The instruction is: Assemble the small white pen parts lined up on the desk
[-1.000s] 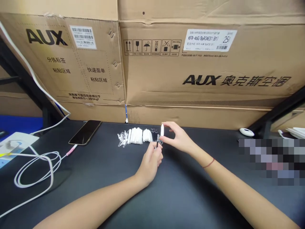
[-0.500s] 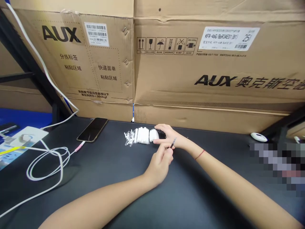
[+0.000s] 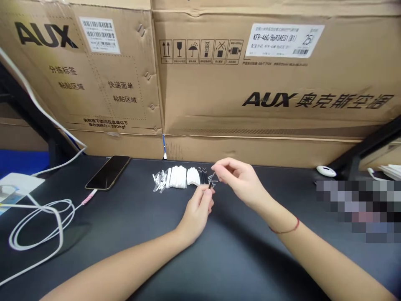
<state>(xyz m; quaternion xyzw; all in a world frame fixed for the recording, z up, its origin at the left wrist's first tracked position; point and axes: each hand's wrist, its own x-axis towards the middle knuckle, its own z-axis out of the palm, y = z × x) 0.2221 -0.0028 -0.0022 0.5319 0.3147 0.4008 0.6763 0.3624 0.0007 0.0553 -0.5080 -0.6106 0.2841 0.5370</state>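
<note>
My left hand (image 3: pixel 196 213) is closed around a slim black stick (image 3: pixel 210 185), like a pen part, held upright with a pale upper end. Just above it, my right hand (image 3: pixel 239 179) is pinched, and whatever sits at its fingertips is too small to make out. Small clear-and-grey pieces (image 3: pixel 214 180) lie between the two hands. To their left is a row of black pointed sticks (image 3: pixel 203 175). Beside that are short white pieces (image 3: pixel 193 176), then a bundle of longer white tubes (image 3: pixel 178 177), and loose small clear and white bits (image 3: pixel 160 180).
A phone (image 3: pixel 108 172) plugged into a white cable (image 3: pixel 40 205) lies on the black table (image 3: pixel 131 225) at left. A power strip (image 3: pixel 19 184) sits at the left edge. Cardboard boxes (image 3: pixel 200 100) stand behind. A white oval object (image 3: pixel 326 171) is at right.
My right hand has lifted off the black sticks, moved right and closed into a pinch, uncovering the sticks. My left hand keeps its black stick. The view has shifted right.
</note>
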